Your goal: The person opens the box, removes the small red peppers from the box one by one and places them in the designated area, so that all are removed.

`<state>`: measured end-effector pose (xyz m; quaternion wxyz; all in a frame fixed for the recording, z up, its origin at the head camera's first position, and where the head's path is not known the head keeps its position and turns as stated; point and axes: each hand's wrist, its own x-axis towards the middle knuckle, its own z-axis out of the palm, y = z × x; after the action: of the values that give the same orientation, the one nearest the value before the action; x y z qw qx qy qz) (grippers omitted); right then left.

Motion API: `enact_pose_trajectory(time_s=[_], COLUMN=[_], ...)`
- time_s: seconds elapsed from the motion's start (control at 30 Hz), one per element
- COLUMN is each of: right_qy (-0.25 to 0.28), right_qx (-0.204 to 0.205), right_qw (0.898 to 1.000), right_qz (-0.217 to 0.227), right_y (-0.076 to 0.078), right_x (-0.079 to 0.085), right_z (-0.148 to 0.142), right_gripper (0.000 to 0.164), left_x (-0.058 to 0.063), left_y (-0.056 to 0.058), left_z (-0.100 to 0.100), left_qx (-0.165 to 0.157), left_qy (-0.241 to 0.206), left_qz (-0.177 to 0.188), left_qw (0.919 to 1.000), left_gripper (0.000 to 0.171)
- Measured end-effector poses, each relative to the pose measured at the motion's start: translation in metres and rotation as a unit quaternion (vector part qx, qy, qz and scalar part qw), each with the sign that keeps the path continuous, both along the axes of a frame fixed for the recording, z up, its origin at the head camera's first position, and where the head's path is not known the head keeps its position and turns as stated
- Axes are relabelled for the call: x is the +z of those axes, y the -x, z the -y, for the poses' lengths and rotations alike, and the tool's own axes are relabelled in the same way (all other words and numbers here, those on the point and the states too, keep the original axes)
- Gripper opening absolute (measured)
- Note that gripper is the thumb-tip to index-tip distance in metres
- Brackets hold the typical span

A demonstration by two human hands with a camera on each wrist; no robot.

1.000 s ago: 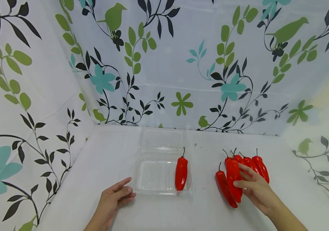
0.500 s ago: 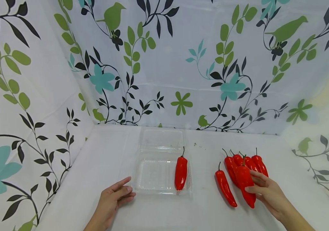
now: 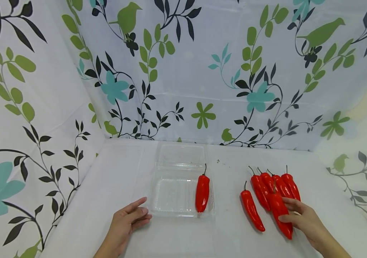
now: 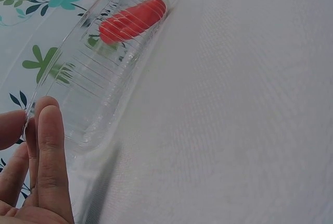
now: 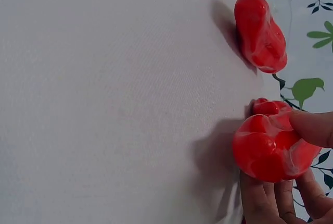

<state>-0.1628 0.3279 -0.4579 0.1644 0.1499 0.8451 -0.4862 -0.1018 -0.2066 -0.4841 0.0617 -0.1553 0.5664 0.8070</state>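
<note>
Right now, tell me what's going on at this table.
A person sits at a white table with a clear plastic clamshell tray lying open in front of them. One red pepper lies in the tray along its right side. The left hand rests flat on the table with its fingertips at the tray's near left corner. The right hand grips another red pepper at the near edge of a loose group of red peppers lying on the table to the tray's right.

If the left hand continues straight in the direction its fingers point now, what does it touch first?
Probably the clear plastic container. The left hand rests on the table with fingers aimed at its near-left corner; the wrist view shows the fingertips right at its wall, contact uncertain.
</note>
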Motion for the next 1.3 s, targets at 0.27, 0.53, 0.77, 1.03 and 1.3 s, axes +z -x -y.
enact_pose_trajectory(time_s=[0.27, 0.53, 0.77, 1.03, 1.3], right_qy=[-0.007, -0.035, -0.067, -0.082, -0.108], right_qx=[0.0, 0.017, 0.032, 0.034, 0.024], right_qw=[1.0, 0.999, 0.997, 0.996, 0.993], right_qz=[0.003, -0.009, -0.013, -0.01, -0.035], right_y=[-0.001, -0.001, -0.001, -0.001, -0.002], right_x=[-0.004, -0.007, -0.009, -0.008, 0.001], right_z=[-0.005, -0.004, 0.002, 0.004, 0.006], right_gripper=[0.088, 0.088, 0.082, 0.081, 0.077], left_x=[0.0, -0.001, -0.001, -0.002, -0.002], left_y=[0.001, 0.001, 0.0, -0.001, -0.001], left_z=[0.0, 0.0, 0.0, 0.0, 0.0], left_qx=[0.004, 0.003, 0.003, 0.004, 0.003], left_qy=[0.001, 0.003, 0.0, -0.001, -0.005], left_qz=[0.0, -0.004, -0.002, -0.002, 0.0], left_qw=[1.0, 1.0, 1.0, 1.0, 1.0], left_gripper=[0.054, 0.054, 0.054, 0.054, 0.054])
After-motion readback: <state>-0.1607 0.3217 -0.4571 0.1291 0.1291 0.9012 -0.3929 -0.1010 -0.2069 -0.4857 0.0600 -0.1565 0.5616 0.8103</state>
